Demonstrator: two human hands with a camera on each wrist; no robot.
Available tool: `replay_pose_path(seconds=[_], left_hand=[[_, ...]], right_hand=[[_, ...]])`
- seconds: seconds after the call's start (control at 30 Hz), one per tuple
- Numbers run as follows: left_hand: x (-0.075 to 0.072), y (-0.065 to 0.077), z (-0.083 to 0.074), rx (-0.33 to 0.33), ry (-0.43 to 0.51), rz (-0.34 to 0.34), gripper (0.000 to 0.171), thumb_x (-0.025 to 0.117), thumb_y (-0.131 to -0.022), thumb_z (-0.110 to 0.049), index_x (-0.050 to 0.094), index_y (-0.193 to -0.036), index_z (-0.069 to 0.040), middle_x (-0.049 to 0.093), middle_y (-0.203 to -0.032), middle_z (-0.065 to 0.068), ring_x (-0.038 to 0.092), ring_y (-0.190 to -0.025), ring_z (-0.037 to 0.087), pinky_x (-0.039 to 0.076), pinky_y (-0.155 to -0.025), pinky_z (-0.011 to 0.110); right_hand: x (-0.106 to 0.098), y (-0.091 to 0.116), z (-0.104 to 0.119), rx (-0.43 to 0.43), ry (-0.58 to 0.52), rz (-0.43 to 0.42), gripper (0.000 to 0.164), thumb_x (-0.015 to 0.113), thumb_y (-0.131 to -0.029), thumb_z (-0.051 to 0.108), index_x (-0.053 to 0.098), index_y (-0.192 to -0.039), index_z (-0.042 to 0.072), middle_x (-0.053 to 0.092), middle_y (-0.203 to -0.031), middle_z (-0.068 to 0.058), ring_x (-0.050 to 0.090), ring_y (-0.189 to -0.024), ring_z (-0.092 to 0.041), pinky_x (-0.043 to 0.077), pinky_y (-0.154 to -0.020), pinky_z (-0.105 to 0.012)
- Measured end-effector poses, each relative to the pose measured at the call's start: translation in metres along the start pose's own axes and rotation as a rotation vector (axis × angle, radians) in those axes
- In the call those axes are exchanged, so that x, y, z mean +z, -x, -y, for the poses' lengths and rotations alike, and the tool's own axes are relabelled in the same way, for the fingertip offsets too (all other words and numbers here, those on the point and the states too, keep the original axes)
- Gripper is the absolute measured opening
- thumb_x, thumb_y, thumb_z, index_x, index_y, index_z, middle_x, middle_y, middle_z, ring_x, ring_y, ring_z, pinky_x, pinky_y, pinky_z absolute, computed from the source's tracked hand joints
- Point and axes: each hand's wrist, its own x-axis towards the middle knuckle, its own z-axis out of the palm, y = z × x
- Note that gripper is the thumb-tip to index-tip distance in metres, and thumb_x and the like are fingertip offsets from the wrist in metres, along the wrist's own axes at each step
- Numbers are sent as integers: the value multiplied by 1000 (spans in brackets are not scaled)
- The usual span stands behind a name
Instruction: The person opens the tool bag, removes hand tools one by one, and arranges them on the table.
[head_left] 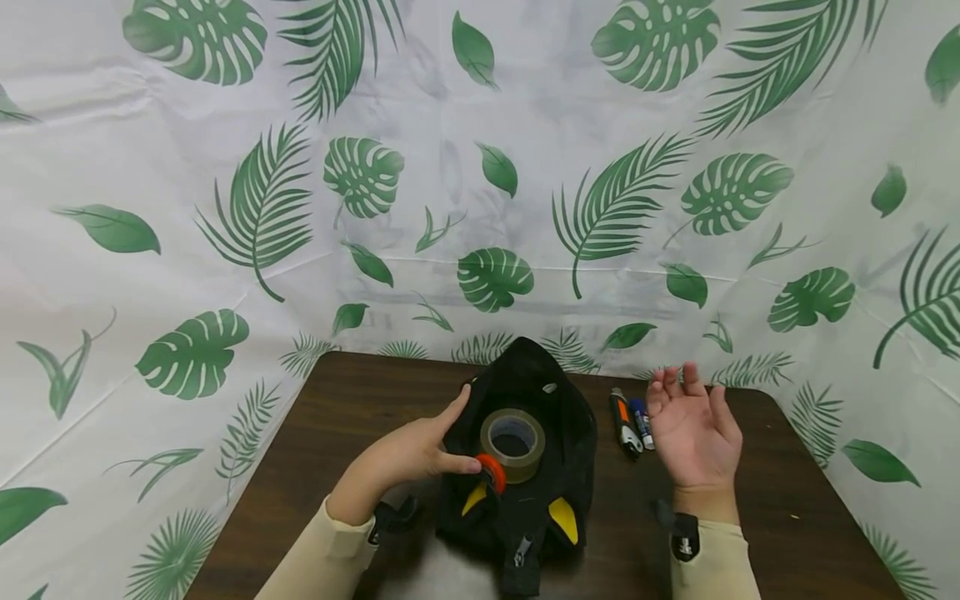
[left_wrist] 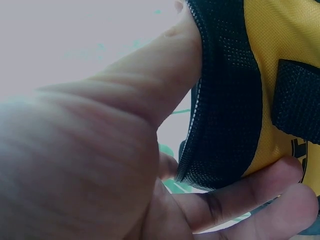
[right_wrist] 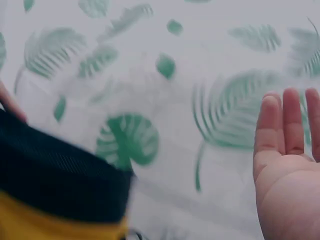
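Observation:
A black and yellow zippered bag (head_left: pixel 573 417) stands with its mouth spread wide on the brown table. My left hand (head_left: pixel 408 457) grips its left rim, the thumb over the zipper edge and other fingers against the yellow outer side (left_wrist: pixel 272 30). Inside the mouth lies a roll of brownish packing tape (head_left: pixel 491 442). A small orange ring-shaped thing (head_left: pixel 492 472) overlaps the left thumb tip in the head view. My right hand (head_left: pixel 696 433) is held up right of the bag, palm showing, fingers extended and holding nothing.
An orange and black utility knife (head_left: pixel 624 423) lies right of the bag. Beside it is a blue and white tube (head_left: pixel 642 423), partly behind the right hand. The brown table (head_left: pixel 300 467) ends at a white leaf-print sheet (head_left: pixel 420 250) hung behind and along the sides.

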Motion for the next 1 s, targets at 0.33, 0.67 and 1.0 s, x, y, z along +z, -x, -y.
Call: replay_pose_path(seconds=[0.33, 0.67, 1.0], left_hand=[[2, -1, 2, 0, 6, -2, 120, 82, -93, -61, 0, -177, -38, 54, -164, 20, 63, -140, 38, 48, -119, 61], [2, -1, 2, 14, 0, -2, 120, 82, -93, -61, 1, -177, -34, 50, -168, 20, 63, -141, 38, 48, -119, 60], [1, 1, -1, 8, 14, -10, 119, 82, -92, -61, 2, -177, -36, 47, -170, 20, 59, -146, 41, 46, -121, 63]], right_hand=[[38, -13, -51, 195, 200, 86, 54, 22, -118, 25, 51, -153, -4, 57, -151, -25, 51, -146, -38, 40, -130, -41], [69, -18, -88, 542, 817, 5, 41, 31, -119, 4, 53, -153, 2, 60, -148, -9, 60, -139, -23, 50, -120, -33], [73, -43, -106, 725, 1218, -8, 43, 56, -114, 11, 51, -155, 3, 58, -154, -13, 58, -142, -27, 52, -117, -34]])
